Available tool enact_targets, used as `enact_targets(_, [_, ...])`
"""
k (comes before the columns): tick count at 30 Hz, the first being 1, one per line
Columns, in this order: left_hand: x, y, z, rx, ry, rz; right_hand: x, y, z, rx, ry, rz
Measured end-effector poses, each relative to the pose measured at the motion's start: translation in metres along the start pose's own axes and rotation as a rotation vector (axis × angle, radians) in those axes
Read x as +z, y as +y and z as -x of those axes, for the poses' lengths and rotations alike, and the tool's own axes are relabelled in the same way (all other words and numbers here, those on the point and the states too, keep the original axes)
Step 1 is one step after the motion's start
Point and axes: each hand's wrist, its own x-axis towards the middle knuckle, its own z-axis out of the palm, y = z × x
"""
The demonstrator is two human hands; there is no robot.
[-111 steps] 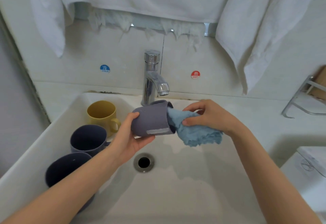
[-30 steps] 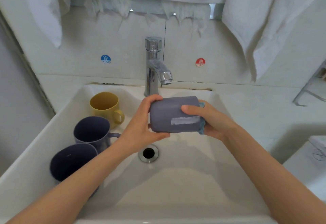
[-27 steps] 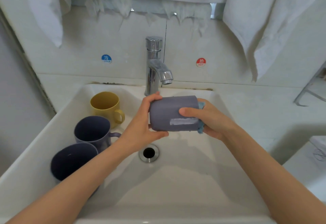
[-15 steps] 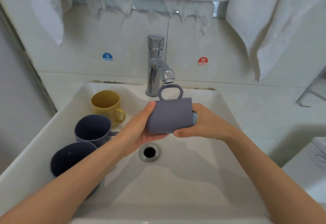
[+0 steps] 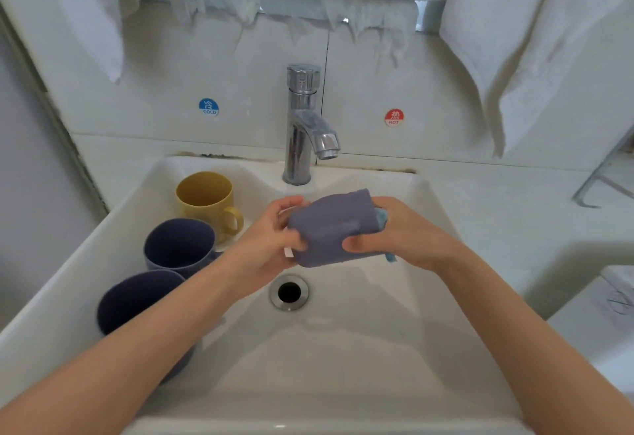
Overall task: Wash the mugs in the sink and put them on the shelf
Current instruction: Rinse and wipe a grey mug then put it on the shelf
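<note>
Above the drain (image 5: 289, 292), left hand (image 5: 269, 244) and right hand (image 5: 403, 235) grip the grey mug (image 5: 331, 225).

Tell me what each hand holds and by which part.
The left hand grips the grey mug by one end. The right hand wraps the mug's side at the other end, pressing a blue cloth against it.

White tiled wall (image 5: 377, 67); white towels (image 5: 535, 40) hanging above; chrome faucet (image 5: 302, 126) between cold sticker (image 5: 208, 107), hot sticker (image 5: 394, 117).

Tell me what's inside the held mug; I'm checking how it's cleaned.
Blue cloth shows at the mouth of the mug, by the right hand. The inside faces away; how deep the cloth goes is hidden.
</note>
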Motion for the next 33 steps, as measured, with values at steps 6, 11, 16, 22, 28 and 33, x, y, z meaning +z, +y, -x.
enact_targets(6, [-0.002,0.003,-0.001,-0.375,0.075,0.078,0.015,0.002,-0.002,-0.182,-0.052,0.284])
enact_targets(11, [-0.001,-0.001,-0.002,-0.323,0.109,0.047,0.01,-0.004,0.001,-0.078,-0.132,0.158])
enact_targets(16, [0.0,-0.002,-0.003,-0.174,0.115,0.045,-0.001,0.003,-0.001,0.04,-0.244,-0.271])
enact_targets(22, [0.0,-0.002,-0.001,0.251,0.03,-0.184,0.002,0.01,-0.008,0.196,-0.031,-0.782])
enact_targets(28, [-0.002,-0.004,-0.002,0.205,-0.041,-0.254,-0.002,0.009,-0.006,0.073,0.052,-0.392])
enact_targets(33, [0.003,-0.003,0.0,-0.261,0.027,0.022,0.003,-0.004,0.003,-0.044,0.014,0.024])
